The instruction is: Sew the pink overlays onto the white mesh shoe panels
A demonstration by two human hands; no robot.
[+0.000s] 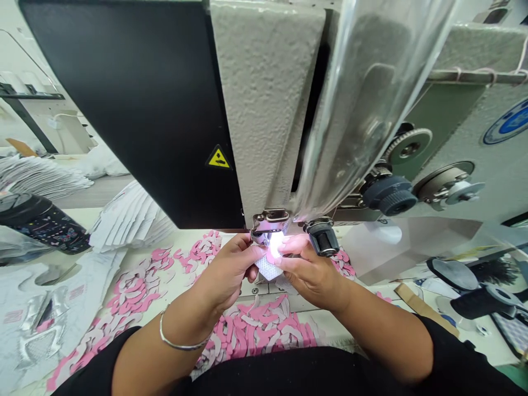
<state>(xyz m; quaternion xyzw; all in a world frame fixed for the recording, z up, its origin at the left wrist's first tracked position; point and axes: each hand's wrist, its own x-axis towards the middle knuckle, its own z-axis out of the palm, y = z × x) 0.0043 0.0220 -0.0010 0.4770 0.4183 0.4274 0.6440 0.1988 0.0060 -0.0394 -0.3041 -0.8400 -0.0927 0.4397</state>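
Note:
Beneath the needle area of a sewing machine (272, 88), a small white textured fabric piece (269, 271) lies under a bright lamp. My left hand (235, 264) pinches its left edge between thumb and fingers. On the opposite side, my right hand (311, 272) is closed on the same piece, fingertips beside a bit of pink (272, 257) on top of it. Glare washes out the spot between the fingertips, so the needle and the exact stitching point cannot be made out. The machine's metal clamp parts (270, 220) sit just above my fingers.
Pink and white curved scraps (259, 330) cover the table before and left of the machine. Stacked white fabric pieces (127, 217) and a dark patterned bottle (45, 223) stand at left. A black thread spool (482, 302) and brown strip (424, 308) lie at right.

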